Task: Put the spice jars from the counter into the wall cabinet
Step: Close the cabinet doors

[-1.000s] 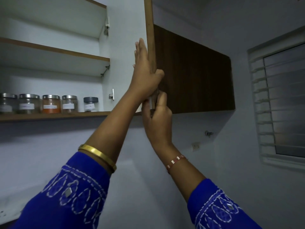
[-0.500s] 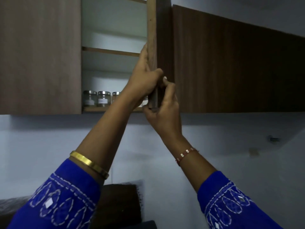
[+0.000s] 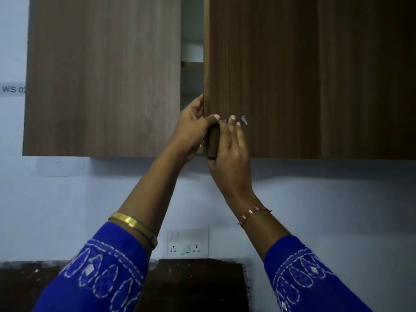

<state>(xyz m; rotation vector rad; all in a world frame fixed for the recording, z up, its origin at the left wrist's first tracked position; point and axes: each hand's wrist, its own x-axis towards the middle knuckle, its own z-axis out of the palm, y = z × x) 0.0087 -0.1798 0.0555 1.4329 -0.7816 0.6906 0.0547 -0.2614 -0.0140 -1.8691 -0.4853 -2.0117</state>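
Observation:
The brown wall cabinet's right door (image 3: 261, 75) stands almost closed, leaving a narrow gap (image 3: 191, 52) through which I see white shelves. No spice jars show through the gap. My left hand (image 3: 193, 127) grips the door's left edge, fingers wrapped inside and thumb on the front. My right hand (image 3: 231, 152) holds the dark handle (image 3: 212, 143) at the door's lower left corner. The left door (image 3: 103, 75) is closed.
A white socket and switch plate (image 3: 188, 242) sits on the pale wall under the cabinet. A dark board (image 3: 193, 282) leans against the wall on the dark counter (image 3: 22, 284). A label (image 3: 13, 89) is stuck on the wall at left.
The right door has swung from wide open to nearly closed, hiding the jars on the lower shelf. Both hands stayed on its edge and handle. The view shifted to face the cabinet.

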